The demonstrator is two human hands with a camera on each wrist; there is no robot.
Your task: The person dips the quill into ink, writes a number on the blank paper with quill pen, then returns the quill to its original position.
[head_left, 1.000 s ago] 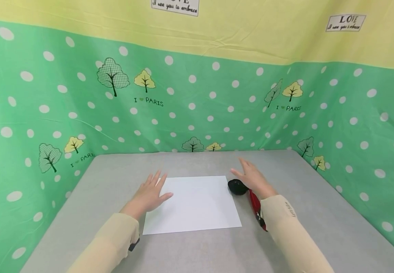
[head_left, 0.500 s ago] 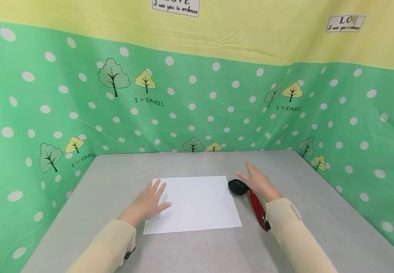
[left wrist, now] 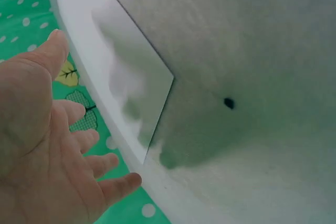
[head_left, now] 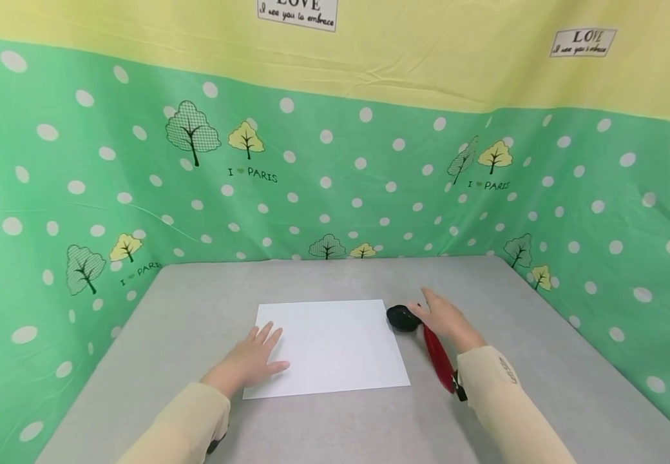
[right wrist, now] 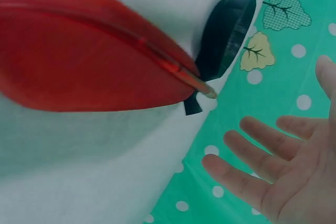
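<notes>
Two bare hands are over a grey table (head_left: 207, 283) in the head view. The left hand (head_left: 246, 363), fingers spread wide, is above the left part of a white sheet of paper (head_left: 341, 345); the right hand (head_left: 446, 320), thumb and fingers apart, is just beside a black dish (head_left: 402, 319). The dish sits by the sheet's right edge, and a red leaf-shaped object (head_left: 438, 361) runs from near it toward the right sleeve (head_left: 488, 374). In the left wrist view, the left palm shows, its grip wide; shadow falls across a corner of the sheet. In the right wrist view, the red object's stalk crosses before the dish, touching or not I cannot tell; the right hand's grip is wide too, fingers loosely extended.
</notes>
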